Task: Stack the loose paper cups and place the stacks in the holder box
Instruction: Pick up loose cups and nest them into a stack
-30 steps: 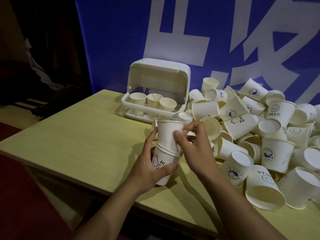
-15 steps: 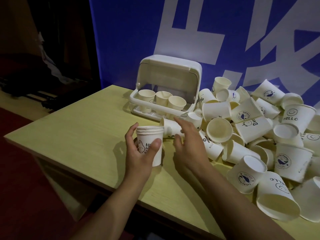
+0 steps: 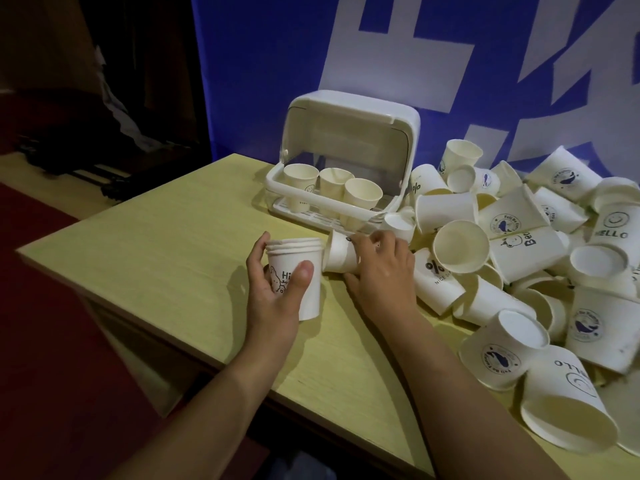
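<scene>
My left hand point(image 3: 273, 296) grips a short stack of white paper cups point(image 3: 304, 271) standing upright on the table, thumb across its front. Just right of it, my right hand point(image 3: 381, 268) curls over a single paper cup point(image 3: 337, 252) lying on its side, its rim toward the stack. The white holder box point(image 3: 349, 133) stands behind with its lid up, and three cup stacks point(image 3: 332, 185) sit inside in a row. A big heap of loose paper cups point(image 3: 526, 247) covers the right of the table.
The yellow-green wooden table point(image 3: 166, 244) has its left corner and front edge close by, with dark red floor beyond. A blue banner with white shapes point(image 3: 277, 64) hangs behind the box.
The stack came down from the air onto the table in my left hand. My right hand left the stack's top and reached right to a cup lying on its side.
</scene>
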The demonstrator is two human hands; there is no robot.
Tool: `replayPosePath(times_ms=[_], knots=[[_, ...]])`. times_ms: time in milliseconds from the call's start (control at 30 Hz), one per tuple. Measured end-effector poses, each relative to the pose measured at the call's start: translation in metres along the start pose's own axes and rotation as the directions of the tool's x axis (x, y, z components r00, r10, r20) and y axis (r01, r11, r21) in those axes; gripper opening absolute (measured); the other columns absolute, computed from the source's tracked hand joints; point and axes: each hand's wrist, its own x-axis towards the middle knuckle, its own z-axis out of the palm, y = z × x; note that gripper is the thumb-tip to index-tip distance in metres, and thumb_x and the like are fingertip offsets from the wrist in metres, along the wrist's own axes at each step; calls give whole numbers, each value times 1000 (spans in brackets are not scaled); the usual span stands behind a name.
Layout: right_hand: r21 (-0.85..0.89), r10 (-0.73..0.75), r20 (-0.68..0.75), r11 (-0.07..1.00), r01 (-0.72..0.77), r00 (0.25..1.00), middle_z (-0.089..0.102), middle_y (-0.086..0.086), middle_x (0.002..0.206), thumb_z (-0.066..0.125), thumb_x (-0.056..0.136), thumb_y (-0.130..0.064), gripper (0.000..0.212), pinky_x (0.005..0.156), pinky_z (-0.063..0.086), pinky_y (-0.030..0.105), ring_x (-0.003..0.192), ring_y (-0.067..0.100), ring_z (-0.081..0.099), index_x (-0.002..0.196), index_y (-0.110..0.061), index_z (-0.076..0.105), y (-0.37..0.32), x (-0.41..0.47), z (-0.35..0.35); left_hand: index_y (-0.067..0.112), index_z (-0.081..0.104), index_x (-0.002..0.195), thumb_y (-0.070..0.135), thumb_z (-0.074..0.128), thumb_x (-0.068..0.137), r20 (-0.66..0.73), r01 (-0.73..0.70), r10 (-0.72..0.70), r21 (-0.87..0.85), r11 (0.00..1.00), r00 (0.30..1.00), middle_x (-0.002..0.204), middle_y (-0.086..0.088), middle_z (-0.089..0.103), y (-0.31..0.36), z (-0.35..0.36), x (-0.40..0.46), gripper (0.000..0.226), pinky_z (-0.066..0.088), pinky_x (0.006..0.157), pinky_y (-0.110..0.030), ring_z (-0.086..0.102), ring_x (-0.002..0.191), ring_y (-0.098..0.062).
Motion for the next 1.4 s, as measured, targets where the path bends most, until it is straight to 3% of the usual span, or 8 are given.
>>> replayPosePath(times_ms=[167,300,467,633,833,1100,1300,1400], knots=[[393,119,32,912,-122,992,58,-3,127,79,78,-35,62,101,40,36,116,18,52,132,-25,50,-1,1,-23,59,35,141,60,73,69,37,-1,0,32,999,999,129,11,59,-1,-2,-1,81,55,67,-20,69,95,-1],[815,373,-24,545,-198,928,54,-20,115,78,86,-27,75,66,50,7,96,-13,58,147,-32,34,-3,-11,-57,61,36,136,49,68,77,92,-17,13,41,999,996,127,14,58,1,-2,-3,68,55,65,-18,69,91,2],[936,404,-58,340,-91,913,54,-13,130,70,91,-36,72,89,58,28,113,6,61,145,-53,27,-4,-22,-72,73,28,129,53,78,72,257,-107,43,241,965,966,134,25,50,2,6,-9,78,53,73,-14,60,108,7],[909,248,-33,410,-74,968,49,-19,136,71,87,-44,68,95,53,32,117,2,57,137,-63,29,-19,-28,-70,76,24,127,28,80,83,304,-164,65,310,936,951,131,28,50,-5,7,-9,86,51,72,-8,57,106,17],[858,67,45,509,-73,997,52,-20,130,55,92,-51,36,94,44,21,121,-1,50,126,-43,62,-31,-31,-56,81,7,130,31,80,80,181,-146,103,243,959,978,150,14,39,-3,5,-7,102,54,81,-13,54,129,-8],[790,37,108,604,-108,994,56,-24,122,59,98,-39,31,87,44,20,111,-1,54,128,-43,63,-24,-31,-59,53,42,119,34,78,75,169,-168,140,170,971,976,133,2,53,-2,7,-6,61,55,77,-18,64,107,-3],[510,28,-20,860,-14,999,60,-14,127,65,93,-42,41,90,46,23,104,1,53,133,-38,57,-13,-35,-105,67,34,125,24,80,83,272,-223,159,226,948,949,132,27,46,2,6,-16,75,50,80,-9,53,115,11],[245,61,-89,969,-38,994,65,-6,123,67,91,-37,33,88,44,35,108,19,55,123,-31,65,15,-56,-134,73,32,127,43,83,73,408,-222,124,203,954,905,131,29,52,8,21,-28,80,51,79,-8,57,111,13]])
